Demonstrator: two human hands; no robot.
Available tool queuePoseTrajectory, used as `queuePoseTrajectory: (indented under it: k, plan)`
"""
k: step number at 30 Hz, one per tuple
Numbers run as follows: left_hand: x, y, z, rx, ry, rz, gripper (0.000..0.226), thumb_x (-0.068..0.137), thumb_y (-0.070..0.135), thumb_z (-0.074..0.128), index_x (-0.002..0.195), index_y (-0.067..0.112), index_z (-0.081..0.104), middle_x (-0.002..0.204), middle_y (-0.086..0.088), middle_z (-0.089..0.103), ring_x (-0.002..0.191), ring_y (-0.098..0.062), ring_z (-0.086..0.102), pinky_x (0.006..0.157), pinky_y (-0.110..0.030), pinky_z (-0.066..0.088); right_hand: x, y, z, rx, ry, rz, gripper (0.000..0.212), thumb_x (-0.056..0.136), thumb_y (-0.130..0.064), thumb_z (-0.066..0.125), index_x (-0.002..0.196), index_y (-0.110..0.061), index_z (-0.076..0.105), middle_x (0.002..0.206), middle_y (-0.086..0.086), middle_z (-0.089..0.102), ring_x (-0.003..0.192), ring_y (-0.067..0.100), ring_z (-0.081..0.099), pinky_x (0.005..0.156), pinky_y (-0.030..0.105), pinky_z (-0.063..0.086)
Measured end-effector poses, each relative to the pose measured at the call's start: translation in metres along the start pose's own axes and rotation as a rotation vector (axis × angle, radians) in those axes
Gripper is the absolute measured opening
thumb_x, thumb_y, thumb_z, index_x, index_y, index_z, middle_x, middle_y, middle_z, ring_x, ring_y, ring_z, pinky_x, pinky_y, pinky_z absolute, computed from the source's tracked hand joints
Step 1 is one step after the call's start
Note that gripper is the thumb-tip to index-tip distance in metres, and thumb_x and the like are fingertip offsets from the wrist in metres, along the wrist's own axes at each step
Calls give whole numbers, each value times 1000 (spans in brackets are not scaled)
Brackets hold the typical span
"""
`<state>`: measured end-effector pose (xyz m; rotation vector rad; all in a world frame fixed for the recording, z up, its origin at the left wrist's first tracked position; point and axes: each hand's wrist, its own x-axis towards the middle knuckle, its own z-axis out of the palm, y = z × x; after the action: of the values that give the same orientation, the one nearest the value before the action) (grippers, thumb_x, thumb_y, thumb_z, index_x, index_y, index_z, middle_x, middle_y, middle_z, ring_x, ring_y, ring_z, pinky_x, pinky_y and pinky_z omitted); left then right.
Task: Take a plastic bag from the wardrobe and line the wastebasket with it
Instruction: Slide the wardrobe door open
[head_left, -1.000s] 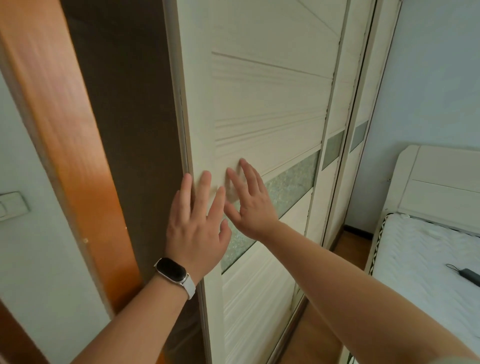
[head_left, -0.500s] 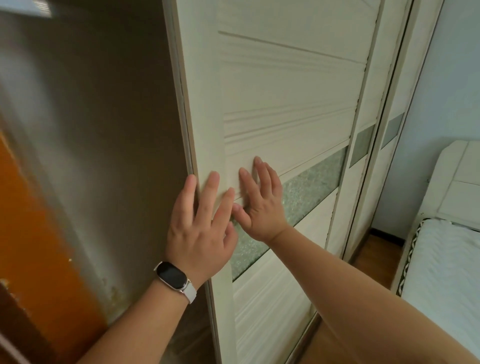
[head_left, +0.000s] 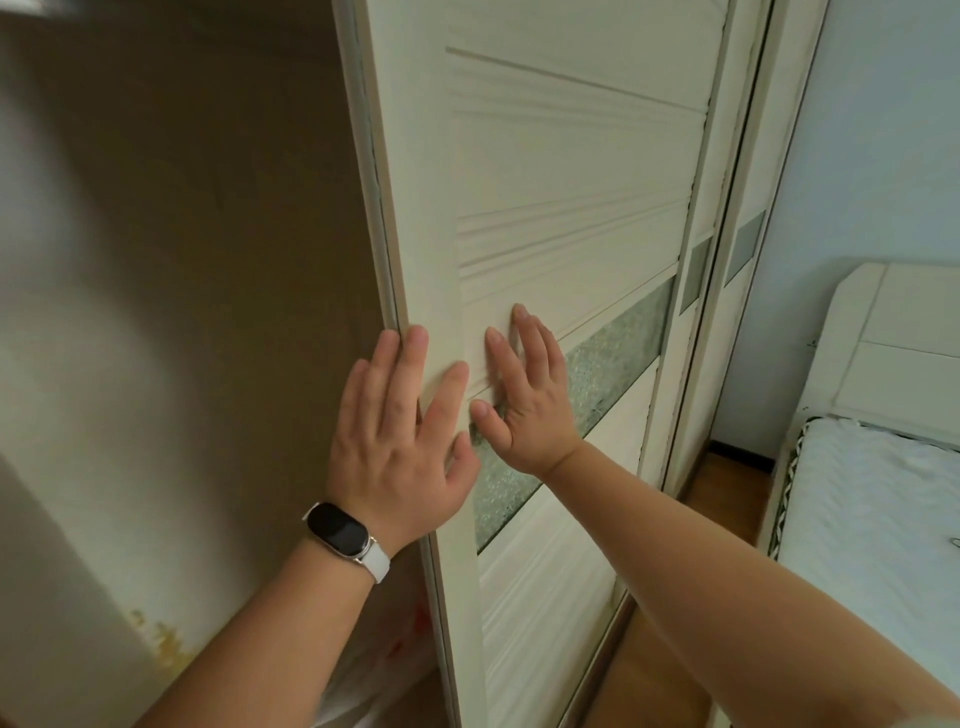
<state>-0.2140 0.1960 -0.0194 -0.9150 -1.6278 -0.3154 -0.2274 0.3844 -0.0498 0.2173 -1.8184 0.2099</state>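
Note:
A cream sliding wardrobe door with grooved panels and a frosted glass strip fills the middle. My left hand, with a watch on its wrist, lies flat with fingers spread on the door's left edge. My right hand presses flat on the door face just right of it, partly over the glass strip. Left of the door the wardrobe's brown inside stands exposed. Low down inside, behind my left forearm, shows pale crinkled plastic with red marks, perhaps a plastic bag. No wastebasket is in view.
Further door panels run on to the right. A bed with a white mattress and cream headboard stands at the right, with a strip of wooden floor between it and the wardrobe. A pale blue wall is behind.
The door has slid to the right under both hands, exposing more of the wardrobe's inside. The orange door frame at the left has left the view.

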Motion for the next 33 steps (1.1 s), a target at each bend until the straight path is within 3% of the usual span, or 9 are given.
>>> queuePoseTrajectory:
  k: [6, 12, 20, 33]
  plan:
    - [15, 12, 38, -58, 51, 22, 56, 77, 29, 63, 130, 14, 52, 147, -18, 27, 142, -36, 21, 114, -52, 25, 3, 34, 0, -16, 9, -17, 64, 99, -58, 27, 152, -23, 24, 152, 26, 29, 140, 44, 34, 111, 61, 32]
    - [27, 23, 70, -115, 86, 42, 53, 77, 28, 61, 128, 14, 54, 151, -12, 21, 142, -34, 22, 114, -53, 25, 6, 55, 0, 50, 42, 22, 61, 100, -52, 29, 141, -6, 36, 152, 26, 26, 145, 38, 27, 113, 61, 29]
    - [45, 41, 117, -142, 113, 50, 50, 79, 28, 60, 127, 14, 56, 152, -9, 18, 141, -34, 23, 114, -54, 25, 6, 107, 12, 39, 67, 31, 63, 101, -54, 27, 156, -25, 16, 152, 28, 24, 146, 39, 25, 115, 61, 26]
    - [77, 74, 192, -150, 142, 72, 51, 78, 28, 59, 127, 15, 56, 152, -11, 20, 141, -35, 24, 114, -54, 26, 7, 195, 19, 22, 69, 45, 65, 100, -55, 26, 156, -26, 14, 154, 25, 23, 144, 43, 27, 113, 62, 28]
